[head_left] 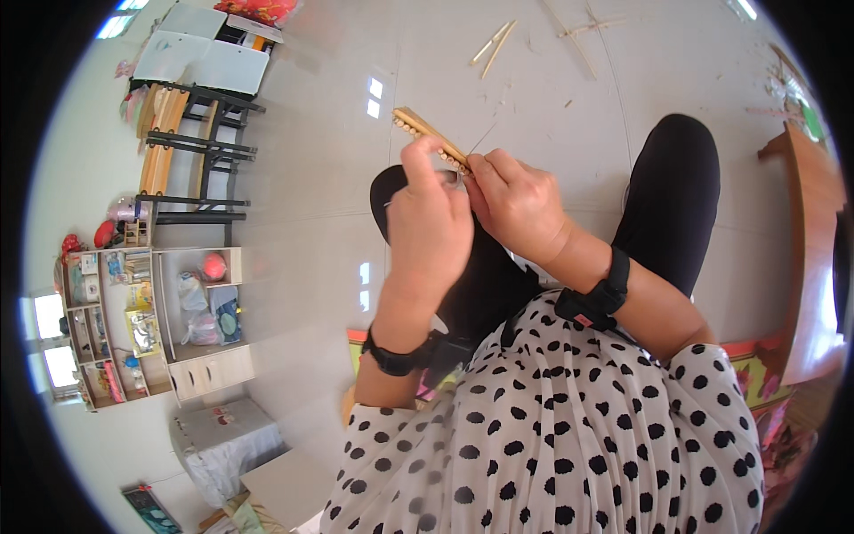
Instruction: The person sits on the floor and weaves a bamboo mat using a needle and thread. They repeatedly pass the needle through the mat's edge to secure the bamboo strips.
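A long bamboo piece (423, 126), lined along its lower side with short round stick ends, slants across the space above my lap. My right hand (518, 200) is closed on its lower end, where a thin wire (484, 135) sticks up to the right. My left hand (425, 222) is curled beside it, index finger at the piece; what its fingers grip is partly hidden. A small metallic item (450, 178) shows between the hands, too covered to identify. My dark-trousered legs (672, 191) are bent beneath.
Several loose sticks (494, 49) and scraps lie on the tiled floor (311, 178) ahead. At left are stacked benches (160, 142), a shelving unit (200, 360) and a covered box (222, 432). A wooden table (796, 267) stands at right.
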The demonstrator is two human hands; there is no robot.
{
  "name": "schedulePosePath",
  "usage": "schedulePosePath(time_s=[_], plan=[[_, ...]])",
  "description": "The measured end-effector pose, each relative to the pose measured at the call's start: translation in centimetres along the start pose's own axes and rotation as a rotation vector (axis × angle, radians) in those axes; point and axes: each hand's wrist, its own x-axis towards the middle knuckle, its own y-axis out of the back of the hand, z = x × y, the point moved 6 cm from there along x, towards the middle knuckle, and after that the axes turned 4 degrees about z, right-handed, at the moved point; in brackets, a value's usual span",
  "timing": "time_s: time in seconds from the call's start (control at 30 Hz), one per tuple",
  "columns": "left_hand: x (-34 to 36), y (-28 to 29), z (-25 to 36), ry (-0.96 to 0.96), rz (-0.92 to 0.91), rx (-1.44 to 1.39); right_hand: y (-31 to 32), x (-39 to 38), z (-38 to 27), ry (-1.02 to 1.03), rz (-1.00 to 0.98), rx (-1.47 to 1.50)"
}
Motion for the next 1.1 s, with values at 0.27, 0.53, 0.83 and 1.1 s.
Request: schedulePosePath(time_s=[0.27, 0.53, 0.83, 1.1], plan=[[8.2, 3.9, -2.5, -0.539, 0.184, 0.350, -0.8, 3.1, 2.8, 0.007, -0.075, -0.099], [15.6, 0.2, -5.2, -0.321, -0.395, -0.210, -0.9, 6.1, 5.2, 0.063, -0.112, -0.203], [9.5, 0.3, 2.7, -0.729, 0.309, -0.129, 6.2, 6.2, 6.8, -0.495, -0.032, -0.130], [2.1, -9.4, 7.2, -0.847, 0.586, -0.094, 7.7, 2.6, 11.5, -0.966, 0.122, 0.378]])
